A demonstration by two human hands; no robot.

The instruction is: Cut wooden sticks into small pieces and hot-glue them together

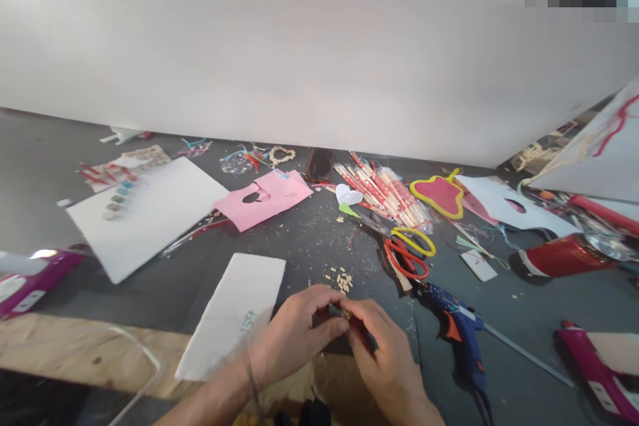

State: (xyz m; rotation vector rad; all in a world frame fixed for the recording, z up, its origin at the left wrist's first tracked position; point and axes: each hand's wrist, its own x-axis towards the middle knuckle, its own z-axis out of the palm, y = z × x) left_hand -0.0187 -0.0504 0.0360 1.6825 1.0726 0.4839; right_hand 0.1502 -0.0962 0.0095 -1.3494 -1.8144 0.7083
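My left hand and my right hand meet at the fingertips above the table's near edge, both with fingers closed. Pinched where they meet is a small tan piece, mostly covered by the fingers; its exact shape cannot be made out. Just beyond my fingertips lies a pile of short cut wooden stick pieces. A white board with green handwriting lies beside and partly under my left forearm. Scissors with red and yellow handles rest ahead of my right hand.
A blue glue gun lies to the right, near a red can on its side. Chopsticks in red-and-white wrappers, pink paper and a phone lie farther back. A tall white panel closes off the far side.
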